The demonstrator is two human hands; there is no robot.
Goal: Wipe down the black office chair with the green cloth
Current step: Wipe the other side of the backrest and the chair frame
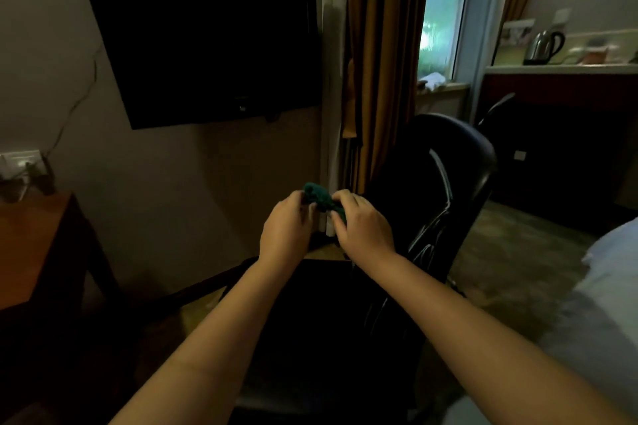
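**Both hands bunching the cloth over the chair**

The left hand and the right hand are meeting in the middle of the scene. Each is curling its fingers round one end of the green cloth, which is sitting crumpled between them. The cloth is hanging in the air above the seat of the black office chair, just left of its backrest. A dark television is hanging on the far wall. A wooden bench is standing at the left, and a kettle is sitting far right.
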